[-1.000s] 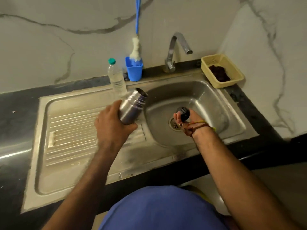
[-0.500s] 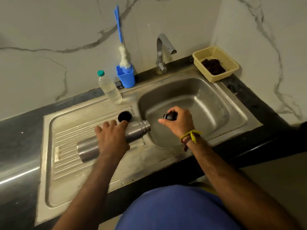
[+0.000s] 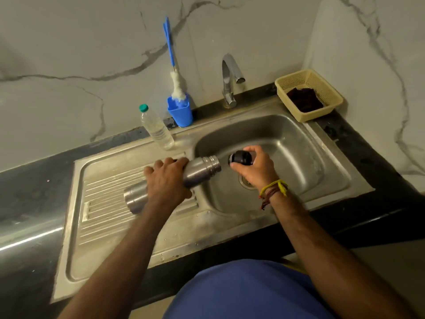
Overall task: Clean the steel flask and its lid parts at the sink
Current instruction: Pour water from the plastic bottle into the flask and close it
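Observation:
The steel flask (image 3: 199,171) lies on its side across the drainboard edge, its threaded open neck pointing right over the basin. My left hand (image 3: 169,180) grips its middle from above. My right hand (image 3: 255,168) holds the black lid part (image 3: 240,158) over the basin, its end facing the flask's mouth with a small gap between them. Another dark lid piece seen earlier behind the flask is hidden by my left hand.
The steel sink (image 3: 322,155) has a drain under my right wrist and a tap (image 3: 230,81) behind. A blue cup (image 3: 180,112) with a bottle brush (image 3: 177,88) and a plastic water bottle (image 3: 157,130) stand at the back. A yellow basket (image 3: 331,88) holds a dark cloth.
The flask went from raised and tilted to lying on its side on the drainboard. My right hand turned over and brought the black lid part up close to the flask's mouth.

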